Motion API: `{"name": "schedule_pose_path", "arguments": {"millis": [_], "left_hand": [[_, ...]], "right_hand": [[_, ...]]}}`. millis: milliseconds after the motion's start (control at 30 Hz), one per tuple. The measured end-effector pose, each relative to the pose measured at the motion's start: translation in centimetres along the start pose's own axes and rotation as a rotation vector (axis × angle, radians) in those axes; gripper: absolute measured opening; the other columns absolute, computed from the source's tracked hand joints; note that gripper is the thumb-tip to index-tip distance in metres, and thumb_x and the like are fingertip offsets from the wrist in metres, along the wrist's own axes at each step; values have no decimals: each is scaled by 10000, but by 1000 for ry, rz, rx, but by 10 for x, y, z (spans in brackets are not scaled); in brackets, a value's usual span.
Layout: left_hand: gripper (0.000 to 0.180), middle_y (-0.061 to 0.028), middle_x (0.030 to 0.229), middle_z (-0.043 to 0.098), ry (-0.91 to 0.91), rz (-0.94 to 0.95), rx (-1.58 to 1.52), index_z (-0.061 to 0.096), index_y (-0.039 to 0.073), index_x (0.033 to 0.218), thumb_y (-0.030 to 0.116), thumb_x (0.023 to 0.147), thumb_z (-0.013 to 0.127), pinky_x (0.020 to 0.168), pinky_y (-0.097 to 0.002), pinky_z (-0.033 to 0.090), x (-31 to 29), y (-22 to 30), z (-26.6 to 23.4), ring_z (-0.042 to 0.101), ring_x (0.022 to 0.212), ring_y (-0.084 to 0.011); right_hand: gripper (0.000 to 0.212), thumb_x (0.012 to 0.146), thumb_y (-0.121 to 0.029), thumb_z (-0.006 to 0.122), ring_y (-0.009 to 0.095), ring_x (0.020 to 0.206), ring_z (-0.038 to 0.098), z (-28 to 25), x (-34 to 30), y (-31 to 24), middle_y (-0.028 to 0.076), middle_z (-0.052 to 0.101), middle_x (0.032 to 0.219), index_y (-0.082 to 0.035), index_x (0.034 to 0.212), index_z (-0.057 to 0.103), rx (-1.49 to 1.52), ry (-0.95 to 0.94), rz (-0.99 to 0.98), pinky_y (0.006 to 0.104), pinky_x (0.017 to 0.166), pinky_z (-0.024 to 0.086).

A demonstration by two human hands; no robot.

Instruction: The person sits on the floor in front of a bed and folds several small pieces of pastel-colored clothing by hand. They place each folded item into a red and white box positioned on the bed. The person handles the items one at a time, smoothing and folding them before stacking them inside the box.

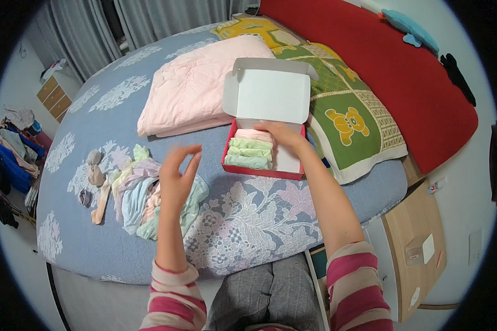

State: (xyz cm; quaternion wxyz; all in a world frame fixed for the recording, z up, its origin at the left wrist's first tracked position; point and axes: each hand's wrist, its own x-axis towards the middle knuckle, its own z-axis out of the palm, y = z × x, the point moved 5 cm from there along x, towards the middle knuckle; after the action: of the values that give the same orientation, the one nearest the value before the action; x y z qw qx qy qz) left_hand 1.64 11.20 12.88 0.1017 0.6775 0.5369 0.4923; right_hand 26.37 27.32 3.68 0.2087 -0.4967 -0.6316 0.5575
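My left hand (175, 172) is raised over the near part of the bed, thumb and fingers apart with nothing between them; its fingertips are slightly blurred. Below it lies a loose heap of pastel clothes (138, 193), in blue, lilac, pink and mint. An open red box (264, 172) with a white inside and a raised lid (268, 91) sits to the right. Inside its left half, folded green garments (249, 151) are lined up in a row. My right hand (279, 134) reaches into the box, its fingers round the right end of a pink folded garment (251, 134) behind them.
A folded pink quilt (199, 83) lies behind the box. To the right is a green and yellow bear-patterned blanket (348, 110) by the red headboard (386, 83). Small socks (98, 176) lie left of the heap. A wooden bedside cabinet (414, 237) stands at the right.
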Motion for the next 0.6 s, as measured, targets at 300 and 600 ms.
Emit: {"name": "schedule_pose_path", "arguments": {"millis": [300,600], "left_hand": [[164,-102,912,678,118,-110,-95,664,6,945,-65,813,595,782,-299,480,-135,8,-28,641,855,-224],[175,-95,890,673,167,-136,-17,655,0,927,-91,816,556,773,-302,470,-193,-5,-77,628,857,-229]], "right_hand": [[626,966,-510,400,226,1168,535,-24,5,13,144,593,1248,16,1263,563,73,145,-182,308,1028,357],[522,969,-443,455,183,994,621,-17,-16,-23,116,688,1049,23,1079,664,-111,435,-340,286,906,446]]}}
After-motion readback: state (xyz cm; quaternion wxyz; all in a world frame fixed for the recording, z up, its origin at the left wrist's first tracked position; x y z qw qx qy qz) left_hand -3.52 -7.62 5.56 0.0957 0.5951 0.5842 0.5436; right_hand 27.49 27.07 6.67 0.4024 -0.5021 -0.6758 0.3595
